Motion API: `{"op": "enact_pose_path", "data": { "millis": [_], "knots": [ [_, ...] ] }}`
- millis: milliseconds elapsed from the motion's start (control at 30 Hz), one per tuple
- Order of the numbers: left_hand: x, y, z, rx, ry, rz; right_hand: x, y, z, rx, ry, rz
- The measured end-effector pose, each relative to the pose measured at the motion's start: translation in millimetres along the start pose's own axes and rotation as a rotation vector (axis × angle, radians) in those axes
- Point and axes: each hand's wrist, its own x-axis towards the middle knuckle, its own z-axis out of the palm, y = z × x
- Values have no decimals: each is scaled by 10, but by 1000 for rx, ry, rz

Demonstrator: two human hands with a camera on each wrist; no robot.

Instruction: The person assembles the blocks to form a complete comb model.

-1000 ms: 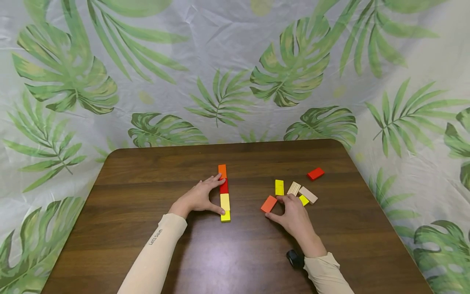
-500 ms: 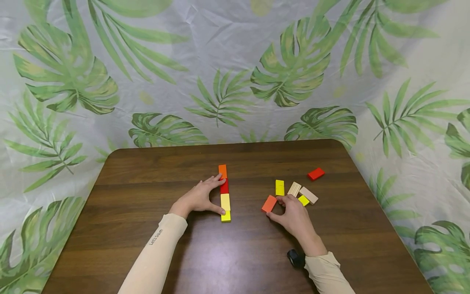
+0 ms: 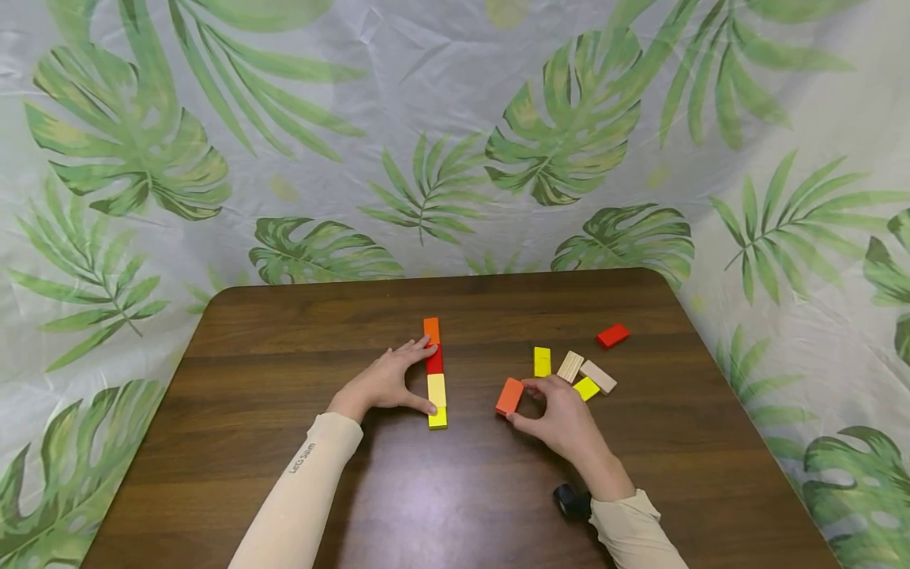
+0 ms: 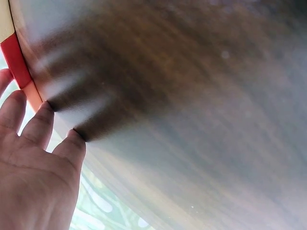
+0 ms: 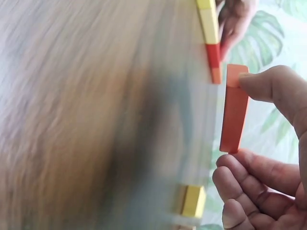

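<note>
Four colours run in a straight row of flat blocks: an orange block [image 3: 430, 329] at the far end, then a red block [image 3: 434, 364], a cream block [image 3: 436, 390] and a yellow block [image 3: 438, 421] nearest. My left hand [image 3: 380, 381] reaches in from the left, fingers spread. Its thumb touches the row near the cream and yellow blocks, its index finger the red one. My right hand [image 3: 565, 411] pinches a loose orange block [image 5: 234, 112] by its ends between thumb and fingers, right of the row. The other right-hand fingers curl beneath in the right wrist view.
Behind the right hand lie a yellow block [image 3: 542, 362], a striped wooden block [image 3: 569, 366], a plain wooden block [image 3: 598, 377] and a smaller-looking yellow block [image 3: 586, 389]. A red block [image 3: 612, 336] lies farther right on the brown table [image 3: 320, 316]. A leaf-patterned cloth [image 3: 455, 158] hangs behind.
My right hand has shifted slightly left with the orange block, bringing it nearer the row and uncovering more of the small yellow block. The left hand and the row have stayed put.
</note>
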Motion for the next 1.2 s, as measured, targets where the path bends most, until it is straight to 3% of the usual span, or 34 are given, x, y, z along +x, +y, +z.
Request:
{"op": "enact_pose_path", "data": {
  "millis": [567,1200],
  "knots": [
    [-3,-1,3,-4,-1,-5,-89,-296,72,0,-70,-169],
    [-9,0,4,-16,7,-5,-138,-538,223,-5,-207,-281]
  ]
}}
